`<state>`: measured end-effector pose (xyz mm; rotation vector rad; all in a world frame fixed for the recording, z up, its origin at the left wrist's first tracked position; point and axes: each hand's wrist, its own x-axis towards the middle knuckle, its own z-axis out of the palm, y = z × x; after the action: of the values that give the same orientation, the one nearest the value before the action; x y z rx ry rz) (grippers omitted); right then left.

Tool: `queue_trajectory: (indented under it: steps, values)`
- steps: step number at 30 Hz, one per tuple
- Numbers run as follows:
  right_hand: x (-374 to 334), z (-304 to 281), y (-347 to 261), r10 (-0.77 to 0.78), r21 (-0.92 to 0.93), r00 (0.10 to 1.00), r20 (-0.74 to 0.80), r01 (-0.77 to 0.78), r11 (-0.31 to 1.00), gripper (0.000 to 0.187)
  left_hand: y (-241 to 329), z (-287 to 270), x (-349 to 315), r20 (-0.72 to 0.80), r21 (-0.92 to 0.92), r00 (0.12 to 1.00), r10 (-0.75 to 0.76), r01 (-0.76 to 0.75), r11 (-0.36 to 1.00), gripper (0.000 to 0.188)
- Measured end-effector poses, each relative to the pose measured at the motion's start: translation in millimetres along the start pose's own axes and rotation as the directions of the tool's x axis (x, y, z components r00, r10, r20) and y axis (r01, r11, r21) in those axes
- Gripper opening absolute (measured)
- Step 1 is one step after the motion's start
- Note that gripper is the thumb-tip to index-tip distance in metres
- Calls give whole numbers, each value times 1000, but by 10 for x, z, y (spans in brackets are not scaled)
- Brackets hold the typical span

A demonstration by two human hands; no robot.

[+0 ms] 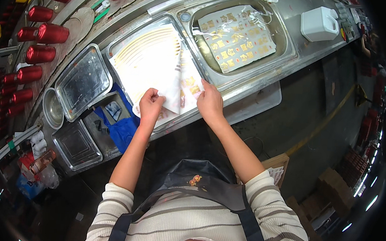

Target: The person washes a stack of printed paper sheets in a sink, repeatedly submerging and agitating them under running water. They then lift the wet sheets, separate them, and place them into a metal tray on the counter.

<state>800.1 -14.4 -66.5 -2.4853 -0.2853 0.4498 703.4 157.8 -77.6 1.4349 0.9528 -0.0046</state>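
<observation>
The left hand (151,103) had its thumb and fingers pinched on the lower edge of a smooth white sheet (147,68), whose far part was banded with curved, pale yellow lines. The sheet lay in a shallow rectangular metal tray (180,27), partly over a sheet printed in gold and pink (189,85). The right hand (210,103) was at the tray's right edge, its fingers' grip impossible to tell. Beyond, a round-cornered metal basin (292,51) held a gold-patterned sheet (234,43) strewn with curled white strips (226,26).
</observation>
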Motion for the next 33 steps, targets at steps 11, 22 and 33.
queue_trajectory:
  steps: [11,22,33]
  values:
    - [-65,90,152,-233,102,972,-13,233,967,30,7,-6,7,61,-104,996,-64,70,992,9]
    - [-109,336,27,-265,127,959,101,252,959,28,3,-15,16,46,-91,999,-19,23,996,12]
    - [-44,348,64,-301,79,948,101,294,953,8,-22,-46,51,49,-70,999,-6,10,997,13]
